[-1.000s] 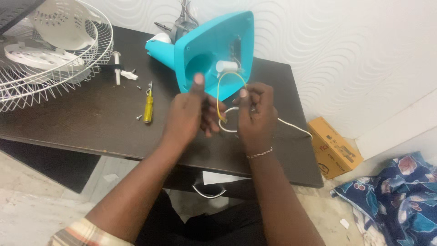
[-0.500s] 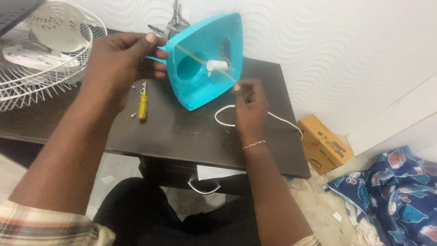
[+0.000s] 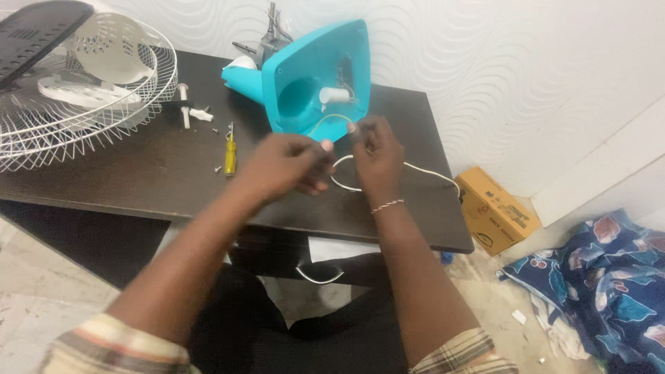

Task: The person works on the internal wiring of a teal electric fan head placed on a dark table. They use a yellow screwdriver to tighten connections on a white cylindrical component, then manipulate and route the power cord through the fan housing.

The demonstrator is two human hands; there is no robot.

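Both hands (image 3: pixel 332 163) pinching thin wires (image 3: pixel 325 121), glossy turquoise plastic fan base (image 3: pixel 315 73)

On the desk (image 3: pixel 104 187), the fan base (image 3: pixel 318 79) stands tipped on its side at the far middle, against the wall. The fan guard (image 3: pixel 76 90) lies at the far left, and the screwdriver (image 3: pixel 230 154) lies between the two, with small screws beside it. The left hand (image 3: pixel 280 166) and right hand (image 3: pixel 374 156) meet just near of the base, over the cord (image 3: pixel 422 170), which trails right off the desk edge. On the floor to the right sit a cardboard box (image 3: pixel 495 211) and, farther right, a cloth heap (image 3: pixel 603 277).
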